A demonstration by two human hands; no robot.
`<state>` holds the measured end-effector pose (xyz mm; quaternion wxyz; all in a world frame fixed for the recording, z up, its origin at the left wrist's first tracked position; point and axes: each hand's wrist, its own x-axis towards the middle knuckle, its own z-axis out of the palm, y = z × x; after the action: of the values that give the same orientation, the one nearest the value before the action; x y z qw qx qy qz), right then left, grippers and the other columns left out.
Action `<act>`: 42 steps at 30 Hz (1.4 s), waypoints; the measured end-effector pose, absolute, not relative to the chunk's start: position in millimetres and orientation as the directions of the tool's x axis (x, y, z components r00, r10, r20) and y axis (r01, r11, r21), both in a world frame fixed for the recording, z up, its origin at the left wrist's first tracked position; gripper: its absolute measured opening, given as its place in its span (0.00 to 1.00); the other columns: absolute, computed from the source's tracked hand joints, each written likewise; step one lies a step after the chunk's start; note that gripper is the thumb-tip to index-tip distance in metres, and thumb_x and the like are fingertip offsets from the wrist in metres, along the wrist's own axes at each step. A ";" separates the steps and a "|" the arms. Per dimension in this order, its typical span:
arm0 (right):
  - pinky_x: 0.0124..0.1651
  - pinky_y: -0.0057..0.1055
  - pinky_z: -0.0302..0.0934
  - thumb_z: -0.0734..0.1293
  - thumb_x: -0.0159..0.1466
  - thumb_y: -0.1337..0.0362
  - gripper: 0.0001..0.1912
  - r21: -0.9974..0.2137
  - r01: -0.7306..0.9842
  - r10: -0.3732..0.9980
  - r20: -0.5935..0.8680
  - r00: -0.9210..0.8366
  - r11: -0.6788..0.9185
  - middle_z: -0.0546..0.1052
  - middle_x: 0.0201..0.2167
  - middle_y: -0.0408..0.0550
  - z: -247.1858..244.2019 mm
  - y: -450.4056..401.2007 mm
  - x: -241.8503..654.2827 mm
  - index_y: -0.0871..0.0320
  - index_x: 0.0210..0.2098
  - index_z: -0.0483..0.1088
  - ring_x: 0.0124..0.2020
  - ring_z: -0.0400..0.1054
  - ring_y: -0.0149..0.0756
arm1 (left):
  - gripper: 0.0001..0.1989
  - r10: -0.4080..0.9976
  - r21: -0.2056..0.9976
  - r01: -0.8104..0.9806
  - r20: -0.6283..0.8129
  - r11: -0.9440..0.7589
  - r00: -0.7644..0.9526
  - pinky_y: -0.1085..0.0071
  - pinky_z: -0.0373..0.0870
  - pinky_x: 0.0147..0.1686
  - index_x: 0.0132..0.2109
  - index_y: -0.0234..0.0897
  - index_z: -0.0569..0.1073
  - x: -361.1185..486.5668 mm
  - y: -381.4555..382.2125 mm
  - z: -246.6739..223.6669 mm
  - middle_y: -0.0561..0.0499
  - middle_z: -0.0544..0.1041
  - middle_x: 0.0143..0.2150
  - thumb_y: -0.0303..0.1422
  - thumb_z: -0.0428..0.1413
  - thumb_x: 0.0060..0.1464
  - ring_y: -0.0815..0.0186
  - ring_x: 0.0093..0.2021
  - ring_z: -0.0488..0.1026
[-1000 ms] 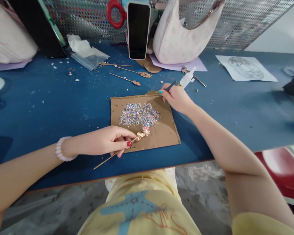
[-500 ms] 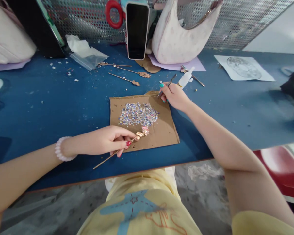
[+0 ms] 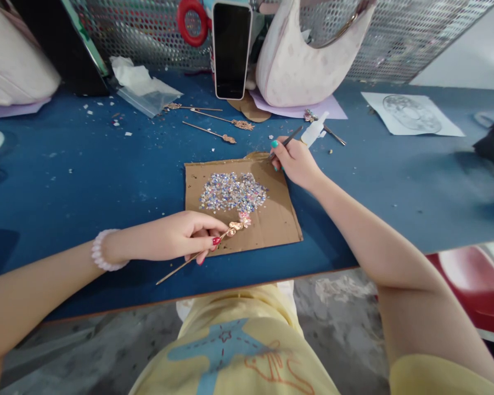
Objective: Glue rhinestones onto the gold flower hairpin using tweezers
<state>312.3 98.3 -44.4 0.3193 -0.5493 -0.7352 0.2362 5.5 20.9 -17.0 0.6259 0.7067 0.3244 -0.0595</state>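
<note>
My left hand [image 3: 185,236] pinches a gold hairpin [image 3: 234,226] by its stem. The pin's ornate head, with a pink flower at its end, lies over the cardboard sheet [image 3: 274,225], touching or just above the near edge of a pile of small blue, white and pink shiny chips [image 3: 233,192]. Its thin stem points down left past the table's front edge area. My right hand [image 3: 296,162], at the far right corner of the cardboard, is closed on a slim dark tool that looks like tweezers [image 3: 293,135]; its tip is partly hidden by the fingers.
Several gold hairpins [image 3: 218,134] lie beyond the cardboard. A white nozzle bottle [image 3: 314,130] is just behind my right hand. A phone [image 3: 231,52] stands upright beside a pale handbag [image 3: 313,60]. A printed sheet [image 3: 411,114] lies at the right, a plastic bag [image 3: 148,96] at the back left.
My right hand and the tweezers have tilted and shifted very slightly to the right. My left hand and the hairpin stay in the same place.
</note>
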 end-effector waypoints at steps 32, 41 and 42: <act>0.26 0.29 0.56 0.55 0.73 0.38 0.30 -0.806 0.546 0.974 0.191 -0.126 0.228 0.67 0.16 0.40 -47.9 100.5 311.5 0.54 0.26 0.64 0.19 0.59 0.27 | 0.16 0.380 0.843 0.537 -0.497 -0.002 0.780 0.76 0.72 0.27 0.55 0.34 0.74 5.9 20.9 -14.6 0.55 0.75 0.28 0.36 0.50 0.67 0.69 0.28 0.74; 0.30 0.30 0.57 0.57 0.74 0.43 0.27 -0.737 0.642 0.977 0.180 -0.113 0.211 0.67 0.16 0.39 -43.4 100.4 304.6 0.53 0.25 0.62 0.19 0.59 0.28 | 0.21 0.397 0.808 0.589 -0.543 0.006 0.740 0.75 0.72 0.28 0.59 0.31 0.72 7.5 20.9 -12.3 0.55 0.76 0.28 0.38 0.51 0.65 0.68 0.28 0.73; 0.30 0.31 0.58 0.57 0.74 0.43 0.28 -0.739 0.642 0.978 0.175 -0.110 0.205 0.67 0.16 0.39 -43.5 100.7 304.6 0.53 0.24 0.61 0.19 0.60 0.28 | 0.21 0.399 0.807 0.590 -0.543 0.004 0.739 0.75 0.72 0.28 0.60 0.31 0.72 7.2 20.9 -12.0 0.55 0.76 0.28 0.38 0.51 0.65 0.68 0.28 0.74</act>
<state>304.6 100.7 -43.5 0.3331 -0.5778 -0.7011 0.2523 7.2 20.9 -12.0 0.6147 0.7013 0.3524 -0.0779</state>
